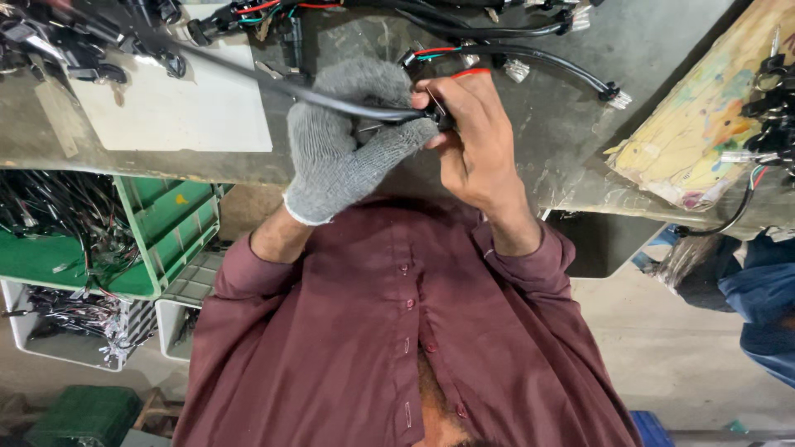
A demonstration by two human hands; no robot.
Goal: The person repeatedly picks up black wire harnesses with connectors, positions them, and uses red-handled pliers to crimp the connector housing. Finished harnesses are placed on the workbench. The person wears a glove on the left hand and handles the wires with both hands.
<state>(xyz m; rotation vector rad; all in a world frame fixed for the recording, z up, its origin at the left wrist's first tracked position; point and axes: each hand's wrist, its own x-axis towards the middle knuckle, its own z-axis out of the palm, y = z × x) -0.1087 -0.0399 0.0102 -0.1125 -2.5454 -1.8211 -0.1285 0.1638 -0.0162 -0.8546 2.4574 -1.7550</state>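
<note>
I had the black cable (331, 98) pinched in my left hand (344, 145), the one in the grey knit glove, the grip closed around it just short of its end so the sheathed length could trail off up and to the left across the bench (571, 124) without dragging on my fingers. My bare right hand (472, 136) met it from the other side, its grip narrowed on the small dark connector (443, 120) at the cable's tip, fingertips doing the fine work the glove could not. Both hands hung close above the bench edge, near my chest. Other harness branches (563, 70) with white plugs lay just beyond, and a green crate (170, 228) of wires sat below on my left.
</note>
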